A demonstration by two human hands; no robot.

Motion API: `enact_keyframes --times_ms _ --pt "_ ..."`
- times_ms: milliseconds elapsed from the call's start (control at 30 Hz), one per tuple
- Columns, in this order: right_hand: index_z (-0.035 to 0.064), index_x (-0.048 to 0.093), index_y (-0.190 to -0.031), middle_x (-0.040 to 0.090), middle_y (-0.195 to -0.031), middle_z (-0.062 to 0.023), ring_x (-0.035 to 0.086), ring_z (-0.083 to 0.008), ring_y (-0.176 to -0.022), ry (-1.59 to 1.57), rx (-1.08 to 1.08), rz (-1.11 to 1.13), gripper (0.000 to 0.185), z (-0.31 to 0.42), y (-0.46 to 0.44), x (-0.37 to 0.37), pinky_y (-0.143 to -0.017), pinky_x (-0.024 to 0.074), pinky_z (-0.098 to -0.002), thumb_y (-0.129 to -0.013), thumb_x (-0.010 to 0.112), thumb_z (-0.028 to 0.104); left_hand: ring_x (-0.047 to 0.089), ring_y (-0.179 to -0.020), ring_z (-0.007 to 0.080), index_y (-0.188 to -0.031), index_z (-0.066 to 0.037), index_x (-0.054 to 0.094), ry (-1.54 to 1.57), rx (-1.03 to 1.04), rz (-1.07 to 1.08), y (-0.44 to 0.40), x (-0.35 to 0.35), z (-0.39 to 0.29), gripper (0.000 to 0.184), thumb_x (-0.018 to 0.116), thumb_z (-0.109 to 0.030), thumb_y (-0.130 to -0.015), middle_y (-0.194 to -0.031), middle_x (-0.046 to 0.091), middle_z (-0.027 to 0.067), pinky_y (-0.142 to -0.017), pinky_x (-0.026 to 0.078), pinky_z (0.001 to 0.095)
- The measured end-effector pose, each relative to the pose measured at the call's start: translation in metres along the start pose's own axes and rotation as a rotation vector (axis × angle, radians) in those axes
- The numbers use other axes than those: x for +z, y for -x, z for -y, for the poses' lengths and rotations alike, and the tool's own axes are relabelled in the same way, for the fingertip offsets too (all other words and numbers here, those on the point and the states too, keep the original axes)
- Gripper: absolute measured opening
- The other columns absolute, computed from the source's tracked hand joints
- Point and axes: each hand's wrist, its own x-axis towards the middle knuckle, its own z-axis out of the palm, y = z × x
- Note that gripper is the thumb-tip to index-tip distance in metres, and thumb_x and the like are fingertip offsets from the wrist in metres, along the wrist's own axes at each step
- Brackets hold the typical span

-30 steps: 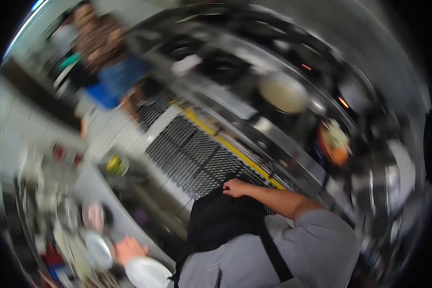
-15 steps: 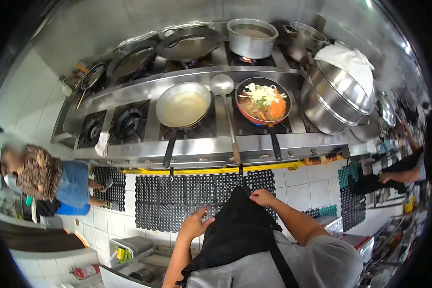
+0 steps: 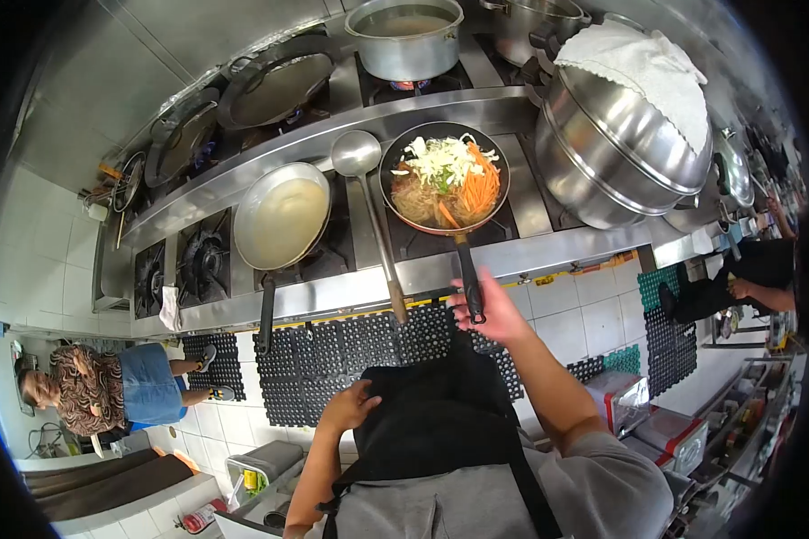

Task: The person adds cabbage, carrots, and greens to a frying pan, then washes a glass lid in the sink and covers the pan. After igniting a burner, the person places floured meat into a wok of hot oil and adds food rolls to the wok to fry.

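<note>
A black-handled frying pan sits on a front burner, holding shredded cabbage, carrot strips and glassy noodles. My right hand is at the pan's handle, with fingers stretched out around its end and not closed on it. Beside the black apron hangs my left hand, empty, its fingers loosely bent and the thumb apart. Left of the pan, a long-handled ladle rests across the stove edge. Further left stands a second pan with pale liquid.
Along the back burners are a large pot over a flame and dark woks. A big steamer with a white cloth stands at the right. One person stands at the left; another person's arm shows at the right.
My right hand has left the apron and reached forward to the frying pan's handle. My left hand stays by the apron. The view has shifted closer to the stove.
</note>
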Motion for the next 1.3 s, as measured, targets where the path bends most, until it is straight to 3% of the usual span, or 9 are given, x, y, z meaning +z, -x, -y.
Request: enact_keyframes --times_ms 100,267,467,600,800,1067,1233,1267,1300 --pt "0.0098 0.047 -0.082 0.046 -0.059 -0.0017 0.041 -0.0136 -0.042 0.317 0.072 -0.188 0.032 -0.004 -0.015 0.024 -0.037 0.0326 -0.0322 -0.091 0.061 0.037 0.067 -0.084 0.0338 -0.123 -0.006 0.056 0.039 0.070 0.088 -0.022 -0.005 -0.009 0.052 0.068 -0.038 -0.084 -0.089 0.069 0.0158 -0.075 0.052 0.0412" --pt "0.0079 0.051 -0.097 0.054 -0.063 -0.0040 0.045 -0.0137 -0.041 0.303 -0.069 -0.213 0.039 -0.008 0.001 0.029 -0.037 0.0352 -0.0286 -0.094 0.053 0.047 0.066 -0.088 0.0317 -0.120 -0.005 0.057 -0.075 0.211 0.171 -0.051 -0.030 0.019 0.047 0.067 -0.035 -0.085 -0.091 0.068 0.0164 -0.075 0.052 0.0393" --pt "0.0078 0.046 -0.129 0.060 -0.113 -0.0155 0.064 -0.0235 -0.086 -0.210 -0.755 -0.581 0.051 -0.148 0.021 -0.067 -0.073 0.0526 -0.0365 -0.097 0.045 0.047 0.066 -0.091 0.0316 -0.119 -0.005 0.058 -0.239 0.309 0.468 -0.074 -0.012 0.088 0.042 0.065 -0.032 -0.088 -0.103 0.067 0.0169 -0.081 0.052 0.0372" --pt "0.0064 0.045 -0.132 0.059 -0.116 -0.0187 0.060 -0.0327 -0.102 0.386 -0.347 -1.220 0.059 -0.365 -0.014 -0.141 -0.088 0.0476 -0.0452 -0.088 0.060 0.043 0.053 -0.116 0.0352 -0.122 -0.003 0.057 -0.490 0.390 0.711 -0.058 0.024 0.146 0.051 0.054 -0.044 -0.092 -0.123 0.058 0.0197 -0.097 0.043 0.0429" --pt "0.0127 0.046 -0.135 0.036 -0.145 -0.0124 0.032 -0.0420 -0.132 0.804 0.352 -0.965 0.060 -0.481 -0.027 -0.108 -0.105 0.0316 -0.0564 -0.086 0.059 0.045 0.036 -0.134 0.0352 -0.136 -0.005 0.046 -0.882 0.530 0.897 -0.042 0.075 0.187 0.066 0.047 -0.055 -0.092 -0.144 0.040 0.0186 -0.110 0.026 0.0474" --pt "0.0020 0.057 -0.120 0.050 -0.131 -0.0192 0.044 -0.0403 -0.122 0.609 0.071 -1.217 0.048 -0.550 -0.002 -0.111 -0.102 0.0375 -0.0480 -0.085 0.058 0.035 0.033 -0.136 0.0362 -0.140 -0.003 0.040 -0.902 0.485 1.099 -0.030 0.098 0.179 0.074 0.049 -0.056 -0.090 -0.145 0.037 0.0217 -0.112 0.025 0.0449" --pt "-0.0040 0.061 -0.111 0.060 -0.113 -0.0274 0.057 -0.0409 -0.108 0.573 0.063 -1.035 0.045 -0.526 0.079 -0.138 -0.096 0.0447 -0.0467 -0.086 0.052 0.033 0.066 -0.097 0.0264 -0.117 0.002 0.059 -0.668 0.419 1.025 -0.043 0.138 0.102 0.045 0.062 -0.034 -0.090 -0.103 0.068 0.0182 -0.086 0.049 0.0333" --pt "-0.0003 0.063 -0.109 0.064 -0.107 -0.0249 0.060 -0.0403 -0.102 0.619 0.036 -1.070 0.043 -0.495 0.121 -0.125 -0.092 0.0465 -0.0464 -0.087 0.052 0.035 0.045 -0.127 0.0387 -0.131 -0.004 0.052 -0.668 0.447 1.099 -0.028 0.137 0.046 0.063 0.057 -0.049 -0.087 -0.132 0.051 0.0253 -0.107 0.034 0.0440" --pt "-0.0003 0.063 -0.109 0.064 -0.107 -0.0249 0.060 -0.0403 -0.102 0.646 0.014 -1.154 0.043 -0.470 0.157 -0.140 -0.092 0.0465 -0.0464 -0.087 0.052 0.035 0.048 -0.123 0.0399 -0.127 -0.002 0.054 -0.671 0.660 1.009 -0.038 0.152 0.028 0.054 0.053 -0.043 -0.092 -0.128 0.054 0.0247 -0.105 0.037 0.0449"
